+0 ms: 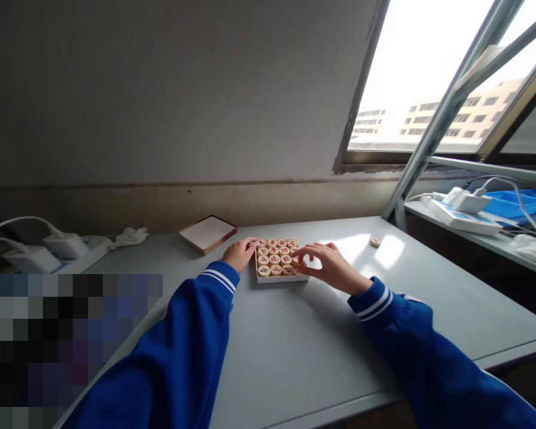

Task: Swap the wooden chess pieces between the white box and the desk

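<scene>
A shallow white box [279, 280] stands on the desk, filled with rows of round wooden Chinese chess pieces [274, 260] marked with red characters. My left hand [240, 255] is at the box's left wall, its fingers closed over the edge. At the right-hand column my right hand [328, 263] has thumb and fingertips around one piece, which its fingers partly cover. Another chess piece [375, 242] lies alone on the desk, off to the right. Behind my left hand is the box lid [208, 232], light inside with a dark red rim.
The grey desk [259, 351] meets a wall at the back. White plugs on a power strip [87, 250] sit at left beside a crumpled white item [131, 236]. A metal post [422, 149] rises at right, near a shelf with another power strip [462, 214].
</scene>
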A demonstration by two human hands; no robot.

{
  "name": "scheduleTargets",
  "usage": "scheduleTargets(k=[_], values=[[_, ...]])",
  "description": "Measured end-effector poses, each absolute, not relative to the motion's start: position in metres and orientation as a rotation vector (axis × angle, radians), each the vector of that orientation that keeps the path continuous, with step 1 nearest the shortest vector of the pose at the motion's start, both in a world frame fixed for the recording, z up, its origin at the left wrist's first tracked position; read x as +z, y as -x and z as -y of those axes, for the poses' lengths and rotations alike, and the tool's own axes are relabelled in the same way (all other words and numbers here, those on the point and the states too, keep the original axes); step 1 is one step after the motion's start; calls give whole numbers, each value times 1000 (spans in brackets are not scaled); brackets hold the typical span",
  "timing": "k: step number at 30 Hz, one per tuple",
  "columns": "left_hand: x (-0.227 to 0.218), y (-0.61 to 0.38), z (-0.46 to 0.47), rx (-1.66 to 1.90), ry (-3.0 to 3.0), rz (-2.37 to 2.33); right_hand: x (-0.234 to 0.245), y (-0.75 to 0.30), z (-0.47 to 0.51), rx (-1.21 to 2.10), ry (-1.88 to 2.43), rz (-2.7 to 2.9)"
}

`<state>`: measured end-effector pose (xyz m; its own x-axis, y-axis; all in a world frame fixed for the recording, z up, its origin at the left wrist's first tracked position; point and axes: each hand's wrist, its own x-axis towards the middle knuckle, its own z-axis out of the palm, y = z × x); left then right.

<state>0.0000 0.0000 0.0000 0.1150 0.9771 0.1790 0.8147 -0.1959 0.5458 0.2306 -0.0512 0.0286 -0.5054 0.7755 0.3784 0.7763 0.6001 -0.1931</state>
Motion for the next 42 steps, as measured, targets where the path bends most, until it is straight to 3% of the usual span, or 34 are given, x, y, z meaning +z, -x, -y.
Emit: scheduleTargets(k=[6,8,11,15,20,25,29,33,42], values=[[-1,0,-1,736,-2101,-1753,24,-298,23,-676,1855,1902],[-1,0,-1,740,-2112,-1748,12,-330,12,-661,2064,1813],[-1,0,-1,756,-2116,-1748,-2,-369,0,-391,2209,1837],[0,0,0,750,-2087,-1756,2,-371,-1,-105,2013,1849],[0,1,0,794,-2028,-1698,19,-295,24,330,1299,2083],[8,9,6,970,-1920,-1691,18,-237,45,449,996,2214],[17,20,13,1269,-2016,-2191,15,-230,50,384,960,2259],[13,38,14,924,-2190,-2467,14,-234,50,302,932,2327],[3,63,9,260,-2348,-2418,21,-237,55,121,1004,2380]])
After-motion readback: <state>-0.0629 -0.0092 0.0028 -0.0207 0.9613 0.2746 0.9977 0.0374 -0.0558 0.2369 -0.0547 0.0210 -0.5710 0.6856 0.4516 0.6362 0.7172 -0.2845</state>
